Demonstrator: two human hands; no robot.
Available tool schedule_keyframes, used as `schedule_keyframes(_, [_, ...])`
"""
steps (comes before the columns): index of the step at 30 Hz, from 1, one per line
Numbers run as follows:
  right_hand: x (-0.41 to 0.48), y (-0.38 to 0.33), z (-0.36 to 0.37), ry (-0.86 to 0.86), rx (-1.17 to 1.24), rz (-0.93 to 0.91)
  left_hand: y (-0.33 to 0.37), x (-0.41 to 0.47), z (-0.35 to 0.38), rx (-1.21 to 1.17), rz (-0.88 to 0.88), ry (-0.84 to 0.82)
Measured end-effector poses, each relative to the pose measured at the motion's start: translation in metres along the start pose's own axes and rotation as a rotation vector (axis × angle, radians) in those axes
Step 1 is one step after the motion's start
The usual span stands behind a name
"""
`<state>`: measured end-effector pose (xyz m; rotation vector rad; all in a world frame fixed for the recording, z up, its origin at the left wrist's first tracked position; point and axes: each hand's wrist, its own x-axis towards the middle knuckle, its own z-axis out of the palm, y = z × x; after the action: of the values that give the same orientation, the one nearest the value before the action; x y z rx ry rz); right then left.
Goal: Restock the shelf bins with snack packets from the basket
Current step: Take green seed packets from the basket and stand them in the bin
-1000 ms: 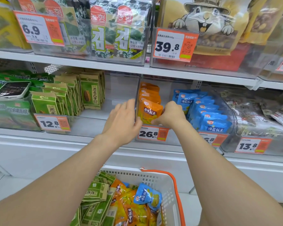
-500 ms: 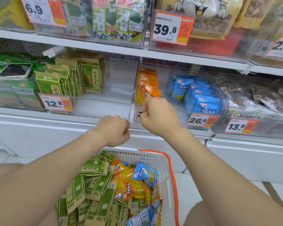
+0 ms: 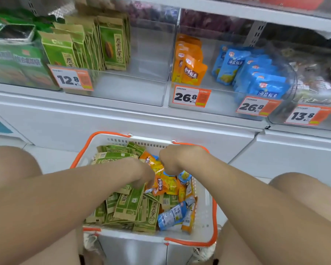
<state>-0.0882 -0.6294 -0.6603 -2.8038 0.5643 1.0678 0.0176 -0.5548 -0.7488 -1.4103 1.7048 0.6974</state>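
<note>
Fingers of both hands (image 3: 141,169) hidden among basket (image 3: 204,213) packets (image 3: 161,183).

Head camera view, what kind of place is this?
Most likely a shop's snack aisle: clear shelf bins of packets with orange price tags, and a shopping basket of snack packets on the floor.

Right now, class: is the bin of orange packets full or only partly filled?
Partly filled. The orange packets stand in one row along the left wall of their clear bin; bare floor shows beside them.

Both forearms reach down and forward, left hand (image 3: 141,174) and right hand (image 3: 169,159) curled, knuckles up.
</note>
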Motion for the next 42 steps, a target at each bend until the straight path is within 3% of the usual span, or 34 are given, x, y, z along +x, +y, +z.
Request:
schedule_keyframes(4, [0.01,-0.004,0.002,-0.008,-0.011,-0.013,0.008,0.01,0.015,0.057,0.063,-0.068])
schedule_keyframes(15, [0.017,-0.006,-0.001,0.033,0.038,-0.028,0.013,0.02,0.035,0.34,0.203,0.217])
schedule_keyframes(22, [0.012,-0.003,-0.003,0.055,0.043,-0.011,0.022,0.024,0.037,0.422,0.173,0.195])
schedule_keyframes(25, [0.008,0.0,-0.01,0.05,0.061,-0.009,0.01,0.016,0.023,0.246,0.144,0.255])
schedule_keyframes(31, [-0.003,0.02,-0.026,0.093,0.111,0.068,-0.027,-0.012,-0.016,-0.553,0.134,0.394])
schedule_keyframes(38, [-0.016,0.033,-0.037,0.171,0.215,0.092,-0.055,-0.052,-0.037,-1.099,0.1,0.497])
schedule_keyframes(42, [-0.026,0.039,-0.047,0.283,0.391,0.107,-0.053,-0.069,-0.049,-1.242,0.069,0.592])
